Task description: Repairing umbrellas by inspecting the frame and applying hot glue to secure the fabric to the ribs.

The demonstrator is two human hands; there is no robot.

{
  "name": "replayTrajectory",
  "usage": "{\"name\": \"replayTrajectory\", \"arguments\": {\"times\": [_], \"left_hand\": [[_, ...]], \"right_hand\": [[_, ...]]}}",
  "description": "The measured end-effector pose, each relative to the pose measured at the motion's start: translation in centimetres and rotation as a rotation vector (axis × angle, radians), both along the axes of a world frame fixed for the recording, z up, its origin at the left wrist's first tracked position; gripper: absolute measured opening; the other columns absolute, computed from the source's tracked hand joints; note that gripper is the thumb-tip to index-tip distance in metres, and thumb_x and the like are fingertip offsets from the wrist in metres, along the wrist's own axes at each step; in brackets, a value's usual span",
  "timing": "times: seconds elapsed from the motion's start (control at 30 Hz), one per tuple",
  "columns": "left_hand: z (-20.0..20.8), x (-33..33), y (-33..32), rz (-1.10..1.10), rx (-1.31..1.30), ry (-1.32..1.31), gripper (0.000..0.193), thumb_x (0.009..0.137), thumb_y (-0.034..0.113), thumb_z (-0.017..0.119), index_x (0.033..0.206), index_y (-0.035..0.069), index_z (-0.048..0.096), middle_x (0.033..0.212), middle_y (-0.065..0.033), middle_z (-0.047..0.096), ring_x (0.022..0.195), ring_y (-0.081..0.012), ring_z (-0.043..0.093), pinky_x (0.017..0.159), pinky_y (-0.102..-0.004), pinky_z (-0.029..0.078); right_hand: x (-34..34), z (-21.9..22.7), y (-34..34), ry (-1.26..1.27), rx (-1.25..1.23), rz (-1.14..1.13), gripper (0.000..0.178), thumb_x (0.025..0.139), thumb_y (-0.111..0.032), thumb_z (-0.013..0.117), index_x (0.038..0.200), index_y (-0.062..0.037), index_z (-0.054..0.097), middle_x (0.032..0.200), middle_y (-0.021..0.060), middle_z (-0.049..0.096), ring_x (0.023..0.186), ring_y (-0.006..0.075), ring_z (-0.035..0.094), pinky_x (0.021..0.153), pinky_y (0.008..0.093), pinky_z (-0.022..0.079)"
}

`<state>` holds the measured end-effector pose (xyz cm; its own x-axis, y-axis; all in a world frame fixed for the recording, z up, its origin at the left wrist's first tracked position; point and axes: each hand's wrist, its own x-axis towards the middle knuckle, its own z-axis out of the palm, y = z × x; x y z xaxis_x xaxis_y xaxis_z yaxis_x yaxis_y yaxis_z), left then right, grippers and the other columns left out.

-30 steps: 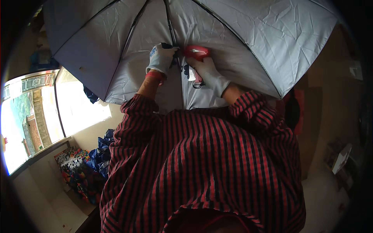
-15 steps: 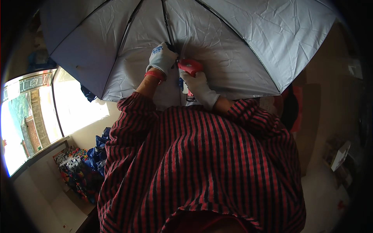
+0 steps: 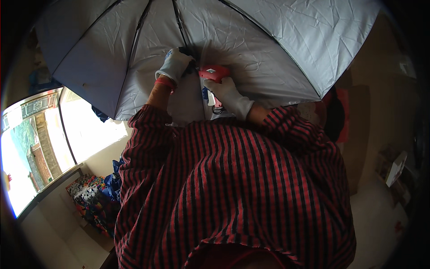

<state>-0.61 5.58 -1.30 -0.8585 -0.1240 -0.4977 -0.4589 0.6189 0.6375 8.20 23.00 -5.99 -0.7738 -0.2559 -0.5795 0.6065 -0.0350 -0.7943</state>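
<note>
An opened umbrella [image 3: 251, 76] with a silvery-grey inner side spreads across the upper part of the view. My left hand [image 3: 175, 62], in a white glove with dark finger parts, is closed at the lower end of a black umbrella rib [image 3: 178, 20]; its fingertips are partly hidden. Just right of it, my gloved right hand [image 3: 229, 96] grips a red handheld tool [image 3: 214, 72] with a rounded head and a pale diamond mark. The tool's head lies against or close to the fabric near the left fingers. A dark cord loop [image 3: 218, 110] hangs below the right hand.
Bright windows [image 3: 42, 143] stand at the left, with a colourful pile of cloth [image 3: 92, 197] and blue fabric [image 3: 113, 181] below them. At the right are a red-and-black item [image 3: 336, 116] and a brown board [image 3: 358, 148]. A white-edged box [image 3: 395, 169] sits farther right.
The umbrella has shifted slightly left in view. My left hand has moved left, away from the red tool, which has also moved a little left in my right hand.
</note>
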Motion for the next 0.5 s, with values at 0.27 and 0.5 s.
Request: {"name": "replayTrajectory", "arguments": {"times": [0.27, 0.5], "left_hand": [[0.1, 0.0, -0.9, 0.034, 0.002, 0.007, 0.021, 0.082, 0.016, 0.068, 0.079, -0.005, 0.068, 0.064, -0.0100, 0.067, 0.048, -0.0177, 0.063, 0.043, -0.0288, 0.049], [0.7, -0.2, -0.2, 0.005, -0.038, -0.035, 0.025, 0.085, 0.018, 0.066, 0.077, -0.005, 0.067, 0.064, -0.0123, 0.068, 0.052, -0.0198, 0.066, 0.048, -0.0297, 0.051]], "right_hand": [[0.7, -0.1, -0.9, 0.052, 0.108, 0.046, 0.037, 0.081, -0.033, 0.066, 0.094, 0.0013, 0.064, 0.077, 0.0083, 0.063, 0.074, 0.0179, 0.062, 0.068, 0.0357, 0.049], [0.1, -0.8, -0.1, 0.004, -0.009, 0.035, 0.033, 0.085, -0.031, 0.070, 0.101, -0.0046, 0.060, 0.077, -0.0017, 0.057, 0.065, 0.0068, 0.053, 0.056, 0.0281, 0.044]]}}
